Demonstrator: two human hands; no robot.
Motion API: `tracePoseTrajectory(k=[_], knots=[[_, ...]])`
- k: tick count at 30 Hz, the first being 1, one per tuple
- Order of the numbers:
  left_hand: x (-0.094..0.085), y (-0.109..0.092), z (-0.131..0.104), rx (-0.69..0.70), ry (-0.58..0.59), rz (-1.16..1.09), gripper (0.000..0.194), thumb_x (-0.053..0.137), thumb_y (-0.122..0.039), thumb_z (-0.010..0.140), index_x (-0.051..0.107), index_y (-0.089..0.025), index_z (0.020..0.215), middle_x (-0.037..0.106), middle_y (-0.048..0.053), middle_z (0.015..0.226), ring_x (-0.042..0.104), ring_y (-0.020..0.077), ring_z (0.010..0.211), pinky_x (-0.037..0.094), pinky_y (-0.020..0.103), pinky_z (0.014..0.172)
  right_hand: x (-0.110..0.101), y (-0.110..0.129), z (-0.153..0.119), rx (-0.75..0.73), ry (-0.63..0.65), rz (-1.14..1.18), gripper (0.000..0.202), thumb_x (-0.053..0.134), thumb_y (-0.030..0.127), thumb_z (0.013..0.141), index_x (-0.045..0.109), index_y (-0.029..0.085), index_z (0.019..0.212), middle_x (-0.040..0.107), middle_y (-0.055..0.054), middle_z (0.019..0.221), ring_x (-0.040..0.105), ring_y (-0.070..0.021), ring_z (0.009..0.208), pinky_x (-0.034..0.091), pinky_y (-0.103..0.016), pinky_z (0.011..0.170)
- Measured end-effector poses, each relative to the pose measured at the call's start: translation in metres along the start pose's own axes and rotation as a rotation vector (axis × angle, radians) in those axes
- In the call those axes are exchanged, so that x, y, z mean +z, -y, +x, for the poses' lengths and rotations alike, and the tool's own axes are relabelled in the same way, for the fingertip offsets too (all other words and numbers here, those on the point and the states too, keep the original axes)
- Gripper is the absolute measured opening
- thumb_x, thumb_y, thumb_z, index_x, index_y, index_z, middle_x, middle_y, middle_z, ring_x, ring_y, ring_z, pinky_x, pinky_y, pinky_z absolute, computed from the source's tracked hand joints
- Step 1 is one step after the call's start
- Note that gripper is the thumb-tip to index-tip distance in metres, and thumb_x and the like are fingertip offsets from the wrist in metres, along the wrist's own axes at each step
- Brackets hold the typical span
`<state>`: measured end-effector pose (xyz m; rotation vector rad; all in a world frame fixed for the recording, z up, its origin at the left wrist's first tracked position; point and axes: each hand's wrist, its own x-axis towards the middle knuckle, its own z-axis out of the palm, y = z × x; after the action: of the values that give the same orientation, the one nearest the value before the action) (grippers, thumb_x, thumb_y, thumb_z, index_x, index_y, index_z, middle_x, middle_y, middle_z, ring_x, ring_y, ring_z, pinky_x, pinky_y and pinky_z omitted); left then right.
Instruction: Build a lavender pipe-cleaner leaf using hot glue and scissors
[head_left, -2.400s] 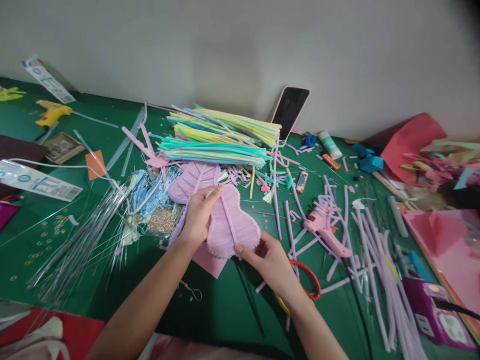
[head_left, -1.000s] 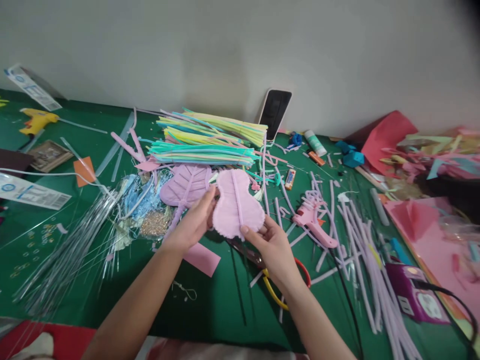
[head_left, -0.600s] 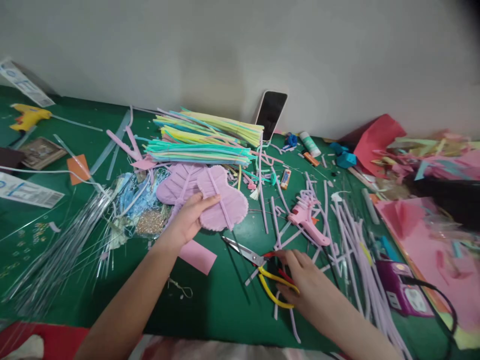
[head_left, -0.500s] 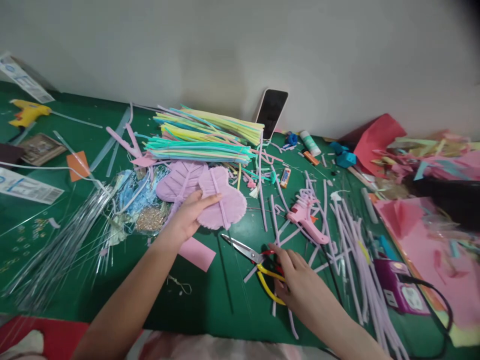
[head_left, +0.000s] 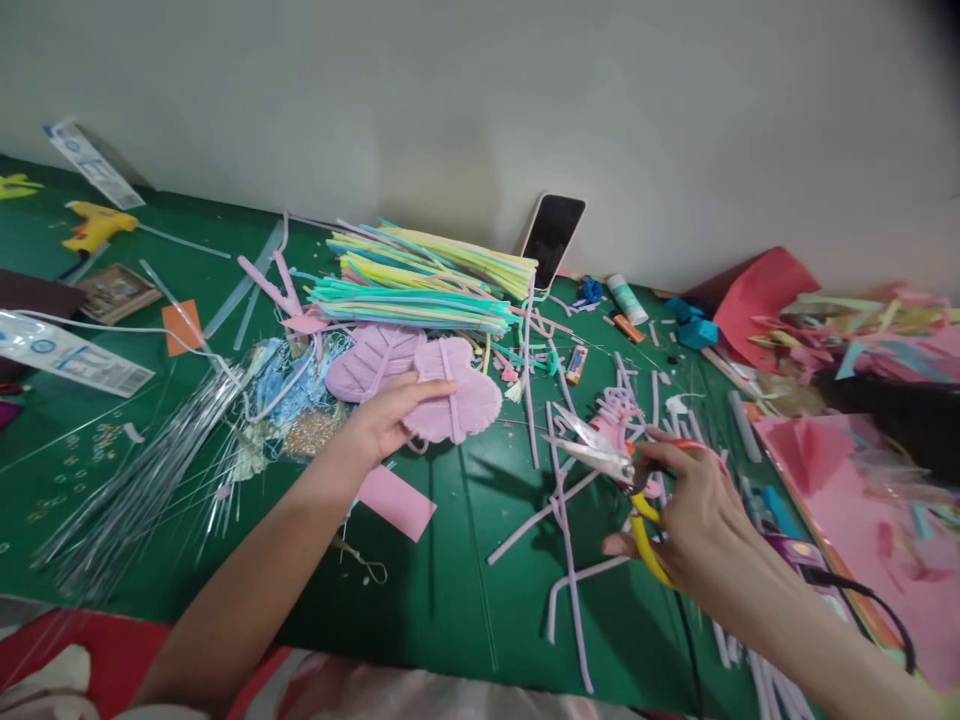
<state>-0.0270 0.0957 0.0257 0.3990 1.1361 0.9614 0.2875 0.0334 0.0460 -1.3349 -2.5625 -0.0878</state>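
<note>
My left hand [head_left: 390, 415] is closed on a lilac petal-shaped piece [head_left: 472, 395] with a scalloped edge and a strip down its middle. Behind that piece lies a second lilac shape [head_left: 375, 365], leaf-like with raised veins; whether my hand touches it I cannot tell. In my right hand [head_left: 697, 510] are scissors [head_left: 596, 450] with red and yellow handles, lifted above the table, blades parted and pointing left. Below and around the scissors lie lilac pipe cleaners [head_left: 568, 560]. A pink glue gun [head_left: 611, 430] sits just past the blades, partly hidden.
Bundled pipe cleaners [head_left: 420, 300] and a phone [head_left: 553, 240] stand along the wall. Silvery wires [head_left: 142, 490] and a yellow glue gun [head_left: 97, 228] are at left. Pink paper [head_left: 832, 520] covers the right side, near a black cord [head_left: 862, 595]. A pink card [head_left: 397, 503] lies in front.
My right hand has picked the scissors up off the table and moved them to the right, opening the blades. My left hand still holds the lilac petal piece. The view has shifted slightly.
</note>
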Motion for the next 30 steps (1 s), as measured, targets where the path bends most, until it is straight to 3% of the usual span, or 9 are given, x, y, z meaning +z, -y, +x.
tracePoseTrajectory(k=[5,10,14,19,25,30], knots=[[0.018,-0.01,0.003,-0.068,-0.051,0.056,0.018,0.077,-0.005,0.07,0.065,-0.014,0.08,0.069,-0.001,0.064,0.061,0.0098,0.049,0.052,0.02,0.051,-0.007,0.029,0.022,-0.076,-0.103,-0.13,0.025,0.045,0.03,0.096,0.053,0.015,0.114,0.064,-0.01,0.091,0.066,-0.0205,0.076,0.048,-0.026,0.058],[0.023,-0.011,0.01,-0.058,-0.013,0.069,0.022,0.075,-0.004,0.07,0.066,-0.012,0.088,0.072,0.004,0.073,0.064,0.0108,0.051,0.052,0.021,0.05,-0.005,0.036,0.031,-0.158,-0.178,-0.214,0.018,0.046,0.02,0.092,0.056,0.016,0.106,0.067,-0.004,0.081,0.064,-0.0147,0.061,0.036,-0.024,0.045],[0.02,-0.008,0.013,-0.067,0.016,0.091,0.03,0.078,-0.005,0.067,0.063,-0.013,0.092,0.073,0.005,0.076,0.066,0.0133,0.054,0.053,0.022,0.047,-0.003,0.033,0.036,-0.172,-0.179,-0.262,0.019,0.043,0.018,0.092,0.059,0.016,0.104,0.067,-0.004,0.079,0.064,-0.014,0.059,0.033,-0.025,0.045],[0.018,-0.005,0.015,-0.051,0.044,0.125,0.044,0.082,-0.009,0.063,0.061,-0.015,0.102,0.076,0.008,0.091,0.072,0.0173,0.069,0.059,0.026,0.058,-0.002,0.032,0.039,-0.166,-0.17,-0.265,0.02,0.043,0.022,0.094,0.061,0.016,0.103,0.068,-0.004,0.08,0.063,-0.0125,0.057,0.031,-0.026,0.044],[0.018,-0.004,0.018,-0.021,0.116,0.162,0.044,0.083,-0.011,0.061,0.062,-0.014,0.1,0.075,0.01,0.094,0.072,0.0202,0.074,0.06,0.032,0.065,0.001,0.031,0.039,-0.165,-0.168,-0.243,0.02,0.044,0.021,0.094,0.061,0.015,0.104,0.07,-0.003,0.082,0.063,-0.0123,0.059,0.033,-0.026,0.044],[0.018,-0.004,0.02,-0.03,0.113,0.2,0.046,0.086,-0.013,0.058,0.063,-0.014,0.097,0.075,0.009,0.093,0.07,0.0169,0.068,0.056,0.024,0.056,-0.001,0.031,0.038,-0.236,-0.126,-0.276,0.022,0.043,0.019,0.096,0.058,0.012,0.11,0.07,-0.005,0.081,0.063,-0.0135,0.061,0.036,-0.026,0.046]])
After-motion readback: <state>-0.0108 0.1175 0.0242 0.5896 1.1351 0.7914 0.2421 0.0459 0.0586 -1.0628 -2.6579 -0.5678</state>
